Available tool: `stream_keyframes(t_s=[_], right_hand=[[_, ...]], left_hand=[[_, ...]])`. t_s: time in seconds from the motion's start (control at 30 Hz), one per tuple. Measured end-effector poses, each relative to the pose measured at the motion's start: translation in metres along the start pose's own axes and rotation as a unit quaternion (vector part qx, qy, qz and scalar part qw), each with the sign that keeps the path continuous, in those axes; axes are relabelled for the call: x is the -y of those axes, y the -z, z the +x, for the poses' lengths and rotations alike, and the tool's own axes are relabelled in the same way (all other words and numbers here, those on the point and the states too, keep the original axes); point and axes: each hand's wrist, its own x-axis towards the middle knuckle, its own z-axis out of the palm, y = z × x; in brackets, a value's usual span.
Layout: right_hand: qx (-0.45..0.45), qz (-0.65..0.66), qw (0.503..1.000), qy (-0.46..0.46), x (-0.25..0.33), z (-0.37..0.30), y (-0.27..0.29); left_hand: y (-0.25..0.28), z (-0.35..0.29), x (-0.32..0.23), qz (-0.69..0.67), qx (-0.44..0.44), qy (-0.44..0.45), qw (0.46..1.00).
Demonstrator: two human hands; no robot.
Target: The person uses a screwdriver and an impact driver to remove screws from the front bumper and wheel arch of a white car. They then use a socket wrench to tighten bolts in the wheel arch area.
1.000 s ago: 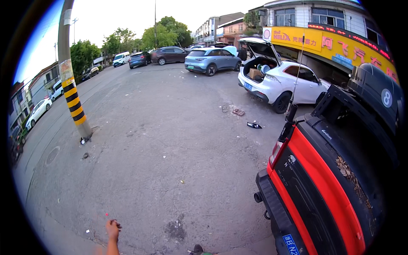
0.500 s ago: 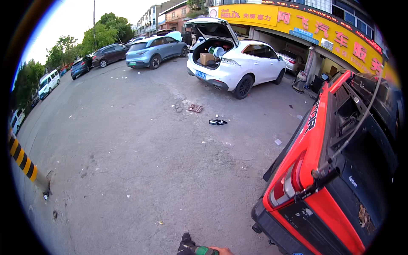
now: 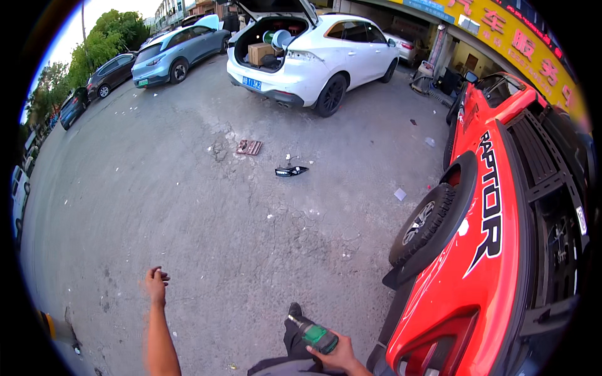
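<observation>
My right hand [image 3: 338, 359] is low at the bottom edge, gripping a green and black power tool [image 3: 313, 334] that points up and to the left. My left hand [image 3: 156, 282] hangs out to the left over the asphalt, fingers loosely curled, holding nothing. A red pickup truck [image 3: 495, 250] stands close on my right, its rear wheel [image 3: 433, 222] just beyond the tool. My dark shoe [image 3: 293, 311] shows below the tool.
A white car [image 3: 313, 53] with its boot lid raised is parked ahead, boxes inside. A small black part [image 3: 290, 170] and a reddish grate-like piece [image 3: 249, 147] lie on the asphalt. More parked cars [image 3: 175, 53] stand at the left, a shop front with a yellow sign [image 3: 501, 31] at the right.
The view has swung right and moved closer to the red truck. My left hand and the tool in my right hand have come more fully into view.
</observation>
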Motion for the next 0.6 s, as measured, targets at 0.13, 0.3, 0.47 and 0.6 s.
stream_keyframes(t_s=[0.13, 0.3, 0.47, 0.6], right_hand=[[-0.013, 0.07, 0.997, -0.024, 0.022, 0.175, 0.041], [-0.008, 0.042, 0.999, -0.019, 0.083, 0.391, 0.109], [-0.019, 0.035, 0.999, -0.015, 0.07, 0.631, 0.148], [-0.073, 0.008, 0.997, -0.025, 0.079, 0.825, 0.191]], left_hand=[[-0.136, 0.008, 0.033, 0.163, 0.185, 0.167, 0.955], [-0.241, -0.094, 0.131, 0.198, 0.239, 0.466, 0.829], [-0.407, 0.012, 0.085, 0.254, 0.311, 0.552, 0.731], [-0.563, 0.22, 0.064, 0.378, 0.408, 0.417, 0.718]])
